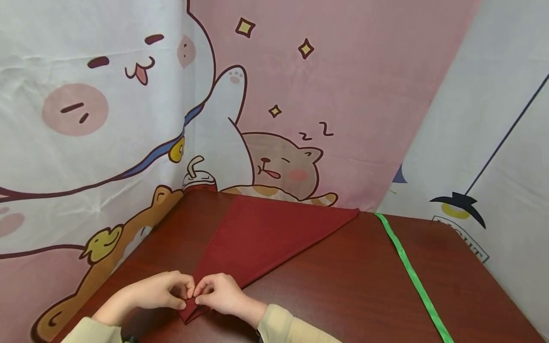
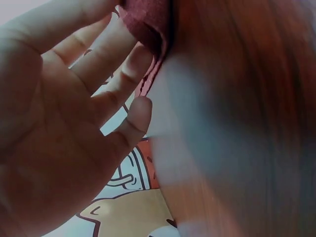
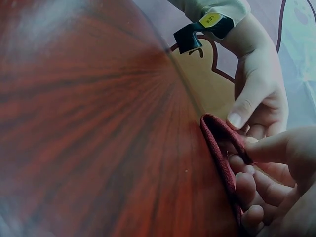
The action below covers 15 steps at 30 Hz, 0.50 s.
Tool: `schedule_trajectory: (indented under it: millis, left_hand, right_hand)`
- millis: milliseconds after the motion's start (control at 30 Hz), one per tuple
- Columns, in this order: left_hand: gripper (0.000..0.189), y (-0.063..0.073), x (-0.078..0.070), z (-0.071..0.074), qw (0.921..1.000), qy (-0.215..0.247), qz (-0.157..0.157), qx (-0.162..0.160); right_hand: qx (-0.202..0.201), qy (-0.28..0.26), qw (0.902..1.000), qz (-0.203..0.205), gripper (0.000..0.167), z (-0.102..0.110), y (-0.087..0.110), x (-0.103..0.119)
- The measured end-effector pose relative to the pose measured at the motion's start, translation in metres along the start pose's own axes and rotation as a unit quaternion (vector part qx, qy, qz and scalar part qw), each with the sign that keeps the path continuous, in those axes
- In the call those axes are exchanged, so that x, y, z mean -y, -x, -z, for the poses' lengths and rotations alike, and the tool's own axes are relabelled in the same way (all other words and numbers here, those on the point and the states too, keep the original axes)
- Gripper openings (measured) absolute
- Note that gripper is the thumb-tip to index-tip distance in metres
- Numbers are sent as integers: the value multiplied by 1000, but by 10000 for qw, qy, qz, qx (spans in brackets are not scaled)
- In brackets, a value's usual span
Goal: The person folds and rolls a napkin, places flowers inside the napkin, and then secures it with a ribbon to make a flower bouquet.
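Note:
A dark red cloth (image 1: 257, 233), folded into a triangle, lies on the brown table with one narrow corner toward me. At that near corner my left hand (image 1: 165, 289) pinches the cloth's edge between thumb and fingers. Right beside it, my right hand (image 1: 223, 294) pinches the same folded-over part. In the right wrist view the cloth (image 3: 215, 143) curls up in a loop at the fold, with the left hand (image 3: 261, 94) touching it from beyond. Part of the cloth (image 2: 150, 19) shows at the left hand's fingers in the left wrist view.
A long green ribbon (image 1: 413, 276) lies across the right side of the brown table (image 1: 343, 290). Behind the table hangs a cartoon-printed fabric backdrop (image 1: 356, 95). On the left wrist sits a black device with a yellow label (image 3: 210, 19).

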State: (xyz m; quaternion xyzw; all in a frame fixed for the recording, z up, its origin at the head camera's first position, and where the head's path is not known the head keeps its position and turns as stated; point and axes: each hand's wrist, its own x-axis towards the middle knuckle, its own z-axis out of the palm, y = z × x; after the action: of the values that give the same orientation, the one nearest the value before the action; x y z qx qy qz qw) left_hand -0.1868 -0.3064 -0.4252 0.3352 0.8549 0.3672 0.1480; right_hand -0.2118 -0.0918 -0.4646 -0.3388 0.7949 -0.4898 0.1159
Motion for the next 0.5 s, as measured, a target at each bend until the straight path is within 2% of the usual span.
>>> schedule_trajectory:
  millis: [100, 300, 400, 500]
  left_hand:
    - [26, 3, 0, 1, 9994, -340, -85, -3]
    - [43, 6, -1, -3, 9981, -607, -127, 4]
    - [46, 6, -2, -4, 9969, -759, -202, -75]
    - [44, 5, -2, -5, 9960, -844, -277, -137]
  right_hand:
    - [58, 200, 9998, 16, 9, 2, 1, 1]
    - [222, 457, 9987, 14, 9, 2, 4, 1]
    - [211, 526, 9984, 90, 9, 1, 4, 0]
    - [162, 846, 9960, 250, 8, 1, 4, -1]
